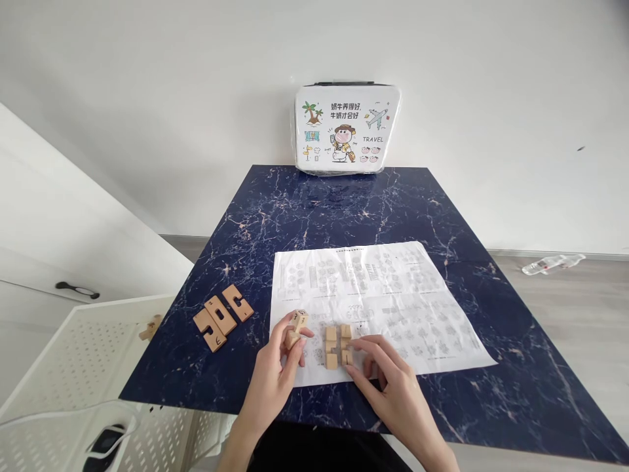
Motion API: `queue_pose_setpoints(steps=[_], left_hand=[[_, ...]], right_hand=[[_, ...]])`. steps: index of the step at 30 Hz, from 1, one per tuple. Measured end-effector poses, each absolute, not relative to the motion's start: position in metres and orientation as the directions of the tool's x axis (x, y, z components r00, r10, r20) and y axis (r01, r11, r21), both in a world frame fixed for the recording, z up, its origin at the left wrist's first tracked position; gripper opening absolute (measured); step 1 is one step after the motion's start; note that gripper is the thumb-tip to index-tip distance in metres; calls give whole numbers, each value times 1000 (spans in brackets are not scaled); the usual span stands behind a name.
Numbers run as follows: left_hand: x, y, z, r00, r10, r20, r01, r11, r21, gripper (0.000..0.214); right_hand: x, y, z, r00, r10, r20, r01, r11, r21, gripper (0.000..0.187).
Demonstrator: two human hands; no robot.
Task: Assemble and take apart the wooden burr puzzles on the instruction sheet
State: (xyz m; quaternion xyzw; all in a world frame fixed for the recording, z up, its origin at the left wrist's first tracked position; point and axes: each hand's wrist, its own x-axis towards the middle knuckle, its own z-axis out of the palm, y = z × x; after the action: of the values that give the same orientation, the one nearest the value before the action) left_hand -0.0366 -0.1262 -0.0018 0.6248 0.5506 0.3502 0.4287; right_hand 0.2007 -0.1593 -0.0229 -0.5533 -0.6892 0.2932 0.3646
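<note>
My left hand [278, 360] is closed round a small notched wooden puzzle piece [301, 319] with dark marks on its end, held above the left part of a printed paper sheet [393, 314]. Two notched wooden pieces stand side by side on the sheet: a left piece [331, 333] and a right piece [346, 332]. The thumb and index finger of my right hand [390, 373] pinch the right piece at its near end and side. The fingers partly hide both the held piece and the right one.
Flat numbered wooden pieces [220, 314] lie left of the sheet on the dark blue marbled table [334, 210]. A white cartoon case [346, 128] stands at the back by the wall. At lower left is a white perforated cart [69, 341] with a cable. A plastic bottle [550, 263] lies on the floor.
</note>
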Motion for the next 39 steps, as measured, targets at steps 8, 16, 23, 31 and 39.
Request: queue_pose_setpoints(steps=[8,16,23,31,39], left_hand=[[-22,-136,3,377,926,31,620,-277,734,61],[4,-133,20,559,826,68,573,-445,689,65],[-4,-130,4,503,861,74,654,-436,618,80],[-27,-111,-6,363,910,200,766,-414,492,61],[8,-116,-6,467,863,190,718,-496,487,76]], right_hand=[[203,-165,-23,-58,987,151,422,161,-892,42],[207,-166,-16,3,976,219,375,202,-905,26],[210,-166,-20,94,986,136,369,92,-925,24],[211,-166,-24,155,984,87,318,33,-948,25],[210,-164,-24,219,976,10,212,-38,-976,32]])
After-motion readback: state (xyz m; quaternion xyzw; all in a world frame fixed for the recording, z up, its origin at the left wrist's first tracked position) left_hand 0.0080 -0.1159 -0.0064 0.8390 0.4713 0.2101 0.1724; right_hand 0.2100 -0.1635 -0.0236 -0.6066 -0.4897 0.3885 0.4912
